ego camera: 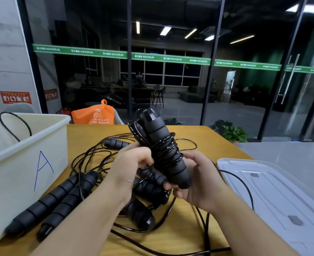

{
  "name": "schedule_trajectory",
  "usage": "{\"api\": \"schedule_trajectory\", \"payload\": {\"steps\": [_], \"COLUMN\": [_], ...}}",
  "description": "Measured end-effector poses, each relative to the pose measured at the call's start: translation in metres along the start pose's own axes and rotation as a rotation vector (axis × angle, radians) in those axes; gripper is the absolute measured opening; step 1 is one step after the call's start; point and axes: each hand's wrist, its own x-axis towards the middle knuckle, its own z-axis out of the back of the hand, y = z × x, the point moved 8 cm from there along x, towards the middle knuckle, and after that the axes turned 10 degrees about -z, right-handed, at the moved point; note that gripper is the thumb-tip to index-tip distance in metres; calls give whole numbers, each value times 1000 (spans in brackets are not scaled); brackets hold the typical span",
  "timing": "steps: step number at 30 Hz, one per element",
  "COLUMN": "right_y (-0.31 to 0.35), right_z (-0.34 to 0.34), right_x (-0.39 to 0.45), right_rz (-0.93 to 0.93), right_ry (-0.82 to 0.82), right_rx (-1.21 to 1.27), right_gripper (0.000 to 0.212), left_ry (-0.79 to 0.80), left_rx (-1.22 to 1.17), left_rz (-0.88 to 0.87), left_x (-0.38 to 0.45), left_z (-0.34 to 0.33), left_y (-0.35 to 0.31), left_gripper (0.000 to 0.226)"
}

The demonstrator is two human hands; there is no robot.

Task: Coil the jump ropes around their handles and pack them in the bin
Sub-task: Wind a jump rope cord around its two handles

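Above the yellow table (pixel 198 139) I hold a pair of black foam jump-rope handles (pixel 163 145) tilted upright, with black cord wound round their middle. My right hand (pixel 198 182) grips their lower end. My left hand (pixel 132 167) pinches the cord beside the coil. Under my hands lie several more black handles, two side by side (pixel 60 198) at the left and one (pixel 141 217) near my left wrist, amid loose tangled cord (pixel 89 157). The white bin (pixel 23 169) marked with a blue "A" stands at the left, a loop of cord sticking out of it.
A clear plastic lid (pixel 274 196) lies on the table's right side, with a strand of cord running along its edge. An orange bag (pixel 93 115) sits behind the table. Glass walls and potted plants (pixel 232 132) stand beyond.
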Motion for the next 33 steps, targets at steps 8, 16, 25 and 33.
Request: {"api": "schedule_trajectory", "payload": {"steps": [8,16,25,33], "right_y": [27,28,24,16], "right_z": [-8,-8,3,-7], "right_x": [-17,-17,-9,-7], "right_rz": [480,532,395,272], "right_ry": [-380,-319,-200,93], "right_rx": [-725,-723,-269,172], "right_gripper": [84,70,56,48], "left_ry": [-78,0,169,211], "left_rx": [77,142,608,402], "left_rz": [92,84,-264,-381], "left_x": [0,4,11,9], "left_z": [7,4,6,2], "left_y": [14,12,1,-11], "left_gripper": [25,11,27,23]}}
